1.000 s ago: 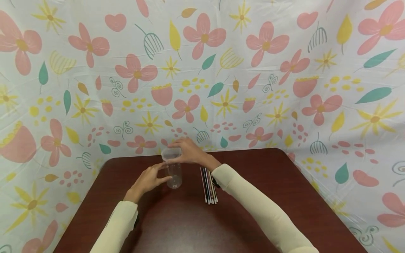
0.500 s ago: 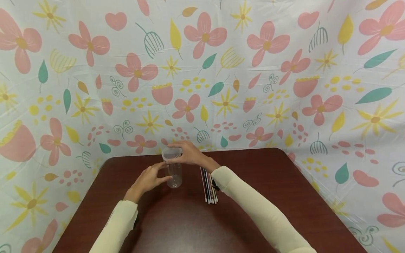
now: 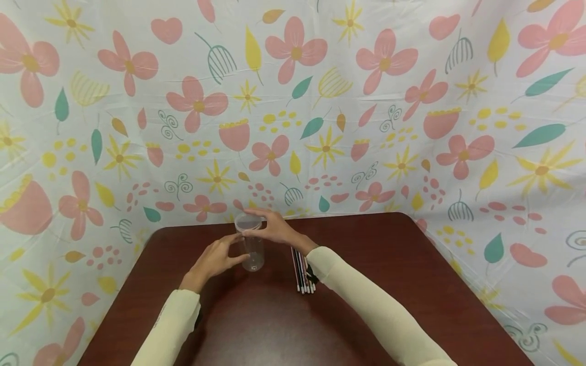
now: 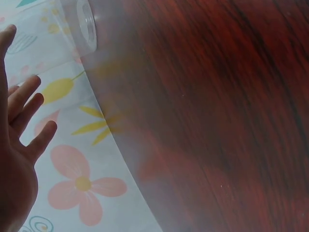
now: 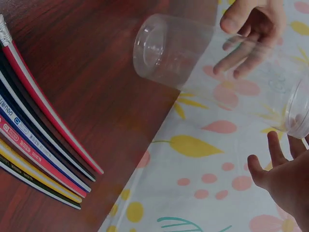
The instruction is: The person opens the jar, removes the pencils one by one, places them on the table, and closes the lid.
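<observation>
A clear plastic jar (image 3: 254,249) stands upright near the far edge of the table, its base apparently on the wood. My left hand (image 3: 212,262) holds it from the left, thumb at the front and fingers along its side. Seen through the jar's wall in the right wrist view are fingers of the left hand (image 5: 256,43). My right hand (image 3: 275,227) holds the jar's wide top (image 3: 248,222), thumb in front and fingers behind. Whether that top is a separate lid is hard to tell. Several pencils (image 3: 299,272) lie side by side to the right, partly under my right forearm.
The dark red-brown wooden table (image 3: 256,325) has rounded far corners. Behind it hangs a white cloth (image 3: 339,198) with flower and leaf prints, close against the far edge. In the right wrist view the pencils (image 5: 29,130) show striped barrels.
My right hand's fingers have straightened and lowered slightly at the jar's top. The jar and my left hand have hardly moved.
</observation>
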`<act>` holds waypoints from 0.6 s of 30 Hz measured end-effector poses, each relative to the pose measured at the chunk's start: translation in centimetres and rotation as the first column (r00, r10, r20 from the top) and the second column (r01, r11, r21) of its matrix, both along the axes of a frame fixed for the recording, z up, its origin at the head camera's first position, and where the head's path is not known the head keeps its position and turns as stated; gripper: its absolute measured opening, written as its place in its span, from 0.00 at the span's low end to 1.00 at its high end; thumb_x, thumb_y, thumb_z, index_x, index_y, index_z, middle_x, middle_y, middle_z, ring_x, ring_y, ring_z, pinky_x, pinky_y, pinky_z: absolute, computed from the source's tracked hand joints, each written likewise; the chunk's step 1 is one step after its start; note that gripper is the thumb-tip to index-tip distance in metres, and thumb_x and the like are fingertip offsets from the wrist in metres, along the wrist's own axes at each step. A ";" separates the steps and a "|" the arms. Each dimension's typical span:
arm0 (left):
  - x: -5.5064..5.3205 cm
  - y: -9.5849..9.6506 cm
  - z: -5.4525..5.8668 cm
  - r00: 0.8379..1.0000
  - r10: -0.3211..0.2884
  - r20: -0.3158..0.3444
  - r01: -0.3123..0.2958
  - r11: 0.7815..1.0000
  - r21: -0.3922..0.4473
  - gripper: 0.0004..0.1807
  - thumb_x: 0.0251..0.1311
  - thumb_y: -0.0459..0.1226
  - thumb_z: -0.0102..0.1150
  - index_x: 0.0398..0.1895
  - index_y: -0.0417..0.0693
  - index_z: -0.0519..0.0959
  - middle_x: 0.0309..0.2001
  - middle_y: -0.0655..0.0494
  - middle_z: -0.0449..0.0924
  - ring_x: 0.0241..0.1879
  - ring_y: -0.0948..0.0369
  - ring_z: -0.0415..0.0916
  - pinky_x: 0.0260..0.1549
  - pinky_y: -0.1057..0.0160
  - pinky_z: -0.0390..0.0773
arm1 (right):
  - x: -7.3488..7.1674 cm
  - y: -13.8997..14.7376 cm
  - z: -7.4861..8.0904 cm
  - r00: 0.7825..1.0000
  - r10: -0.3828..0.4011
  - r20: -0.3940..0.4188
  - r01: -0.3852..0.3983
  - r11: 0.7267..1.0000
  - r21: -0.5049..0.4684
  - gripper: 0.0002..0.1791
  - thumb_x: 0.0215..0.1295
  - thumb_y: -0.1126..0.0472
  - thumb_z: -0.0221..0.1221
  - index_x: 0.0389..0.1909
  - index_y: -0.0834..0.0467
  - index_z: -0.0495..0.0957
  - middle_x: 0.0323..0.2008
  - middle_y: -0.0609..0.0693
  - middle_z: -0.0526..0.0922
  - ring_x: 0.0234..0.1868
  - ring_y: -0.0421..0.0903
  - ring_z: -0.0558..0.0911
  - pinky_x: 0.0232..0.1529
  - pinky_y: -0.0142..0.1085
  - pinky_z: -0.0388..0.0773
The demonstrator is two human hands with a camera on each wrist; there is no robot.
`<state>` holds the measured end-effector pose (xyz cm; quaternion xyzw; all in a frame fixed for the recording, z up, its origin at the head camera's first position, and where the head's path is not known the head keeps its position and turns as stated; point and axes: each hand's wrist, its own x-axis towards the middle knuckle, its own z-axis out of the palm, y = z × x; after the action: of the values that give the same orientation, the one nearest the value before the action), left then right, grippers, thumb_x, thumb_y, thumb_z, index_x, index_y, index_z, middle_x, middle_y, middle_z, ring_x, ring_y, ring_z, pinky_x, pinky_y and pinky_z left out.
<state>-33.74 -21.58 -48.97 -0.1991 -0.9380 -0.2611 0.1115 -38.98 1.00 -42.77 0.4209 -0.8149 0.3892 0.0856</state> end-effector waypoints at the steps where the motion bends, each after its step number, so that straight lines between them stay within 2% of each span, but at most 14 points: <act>1: 0.0 0.0 0.0 1.000 0.007 -0.003 -0.007 1.000 -0.004 0.42 0.50 0.60 0.66 0.67 0.56 0.67 0.60 0.58 0.74 0.58 0.56 0.72 0.52 0.46 0.74 | 0.0 -0.1 -0.1 1.000 0.002 -0.002 -0.002 1.000 -0.005 0.38 0.56 0.44 0.67 0.68 0.45 0.67 0.65 0.43 0.70 0.63 0.43 0.71 0.58 0.39 0.72; 6: 0.0 0.2 -0.1 1.000 0.027 0.014 -0.027 1.000 0.009 0.48 0.49 0.64 0.64 0.72 0.57 0.60 0.63 0.55 0.70 0.60 0.52 0.70 0.52 0.43 0.73 | 0.4 -0.2 0.0 1.000 -0.001 -0.015 0.001 1.000 -0.006 0.38 0.55 0.46 0.68 0.67 0.47 0.67 0.64 0.45 0.71 0.62 0.45 0.72 0.56 0.38 0.73; 13: -0.3 0.4 0.0 1.000 0.014 0.004 -0.014 0.998 0.054 0.41 0.50 0.62 0.65 0.65 0.56 0.68 0.58 0.58 0.74 0.57 0.55 0.73 0.51 0.47 0.75 | 0.8 0.2 0.6 1.000 0.019 -0.007 -0.018 0.999 0.039 0.36 0.60 0.51 0.66 0.69 0.46 0.65 0.67 0.47 0.67 0.64 0.43 0.68 0.59 0.41 0.71; 15: -0.4 0.4 0.0 1.000 0.006 -0.001 -0.006 0.998 0.059 0.41 0.50 0.61 0.65 0.65 0.55 0.68 0.58 0.58 0.75 0.57 0.55 0.73 0.51 0.47 0.75 | 0.6 0.2 0.7 1.000 -0.004 -0.021 0.006 0.999 0.053 0.36 0.59 0.49 0.66 0.69 0.47 0.65 0.66 0.47 0.68 0.64 0.42 0.69 0.59 0.40 0.71; 18: -0.5 0.5 0.0 1.000 0.005 0.007 -0.005 0.998 0.059 0.43 0.50 0.60 0.65 0.67 0.53 0.66 0.60 0.55 0.74 0.58 0.54 0.72 0.51 0.46 0.75 | 0.6 -0.2 0.6 0.992 -0.107 -0.068 0.111 0.992 0.066 0.40 0.52 0.43 0.69 0.67 0.47 0.68 0.62 0.47 0.71 0.58 0.42 0.72 0.54 0.37 0.74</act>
<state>-34.21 -21.09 -48.95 -0.1924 -0.9308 -0.2889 0.1148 -38.39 0.79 -42.17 0.3907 -0.8466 0.3416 0.1180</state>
